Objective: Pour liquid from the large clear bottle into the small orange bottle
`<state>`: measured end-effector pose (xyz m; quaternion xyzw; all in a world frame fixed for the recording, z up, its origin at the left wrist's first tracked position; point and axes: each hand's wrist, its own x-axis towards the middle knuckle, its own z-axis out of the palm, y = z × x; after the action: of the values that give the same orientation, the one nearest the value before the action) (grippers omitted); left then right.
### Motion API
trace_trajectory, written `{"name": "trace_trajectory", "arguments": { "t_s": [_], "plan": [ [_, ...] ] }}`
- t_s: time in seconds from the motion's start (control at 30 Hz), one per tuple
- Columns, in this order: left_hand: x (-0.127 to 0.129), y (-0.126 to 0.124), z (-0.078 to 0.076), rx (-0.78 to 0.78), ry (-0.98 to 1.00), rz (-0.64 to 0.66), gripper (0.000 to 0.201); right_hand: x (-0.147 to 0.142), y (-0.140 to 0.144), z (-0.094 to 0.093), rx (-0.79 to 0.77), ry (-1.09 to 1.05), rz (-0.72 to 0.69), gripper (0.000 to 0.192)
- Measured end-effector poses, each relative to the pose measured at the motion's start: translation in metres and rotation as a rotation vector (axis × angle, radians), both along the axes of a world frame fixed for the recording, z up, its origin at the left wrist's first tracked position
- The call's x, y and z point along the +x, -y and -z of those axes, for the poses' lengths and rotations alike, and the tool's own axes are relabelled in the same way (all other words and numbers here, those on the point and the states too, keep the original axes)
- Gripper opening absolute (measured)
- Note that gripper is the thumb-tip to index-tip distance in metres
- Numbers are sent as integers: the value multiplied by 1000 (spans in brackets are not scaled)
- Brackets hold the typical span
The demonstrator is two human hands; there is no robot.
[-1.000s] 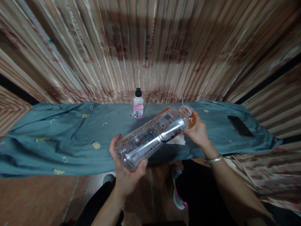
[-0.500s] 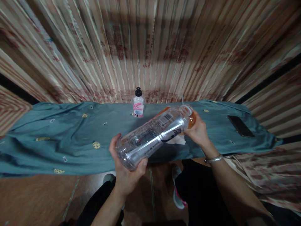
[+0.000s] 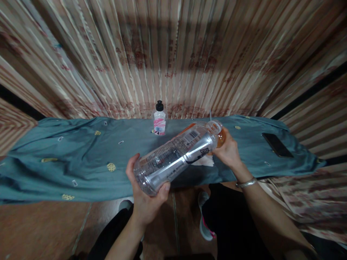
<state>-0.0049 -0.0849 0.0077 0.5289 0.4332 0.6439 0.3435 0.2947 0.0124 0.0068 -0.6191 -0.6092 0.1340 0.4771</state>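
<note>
A large clear plastic bottle point(image 3: 173, 157) with a silver, printed label lies tilted across the middle, its base low on the left and its neck up on the right. My left hand point(image 3: 146, 200) is closed around the base, thumb in front and fingers behind. At the neck end, my right hand point(image 3: 227, 150) is wrapped around a small amber container point(image 3: 221, 138); the bottle's neck partly hides it. Whether the two touch I cannot tell. A thin pale stick point(image 3: 210, 115) rises behind the neck. Under the bottle shows a piece of white paper point(image 3: 204, 160).
A small bottle point(image 3: 159, 121) with a black cap and pink label stands upright at the table's back. A dark phone point(image 3: 277, 145) lies at the right. A green patterned cloth point(image 3: 86, 155) covers the narrow table. Pleated curtains point(image 3: 173, 54) hang close behind and beside it.
</note>
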Motion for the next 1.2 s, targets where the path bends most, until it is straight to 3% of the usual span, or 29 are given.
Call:
{"name": "trace_trajectory", "arguments": {
  "t_s": [1.2],
  "plan": [
    [0, -1, 2, 19, 0, -12, 92, 1, -2, 4, 17, -12, -29, 96]
  ]
}}
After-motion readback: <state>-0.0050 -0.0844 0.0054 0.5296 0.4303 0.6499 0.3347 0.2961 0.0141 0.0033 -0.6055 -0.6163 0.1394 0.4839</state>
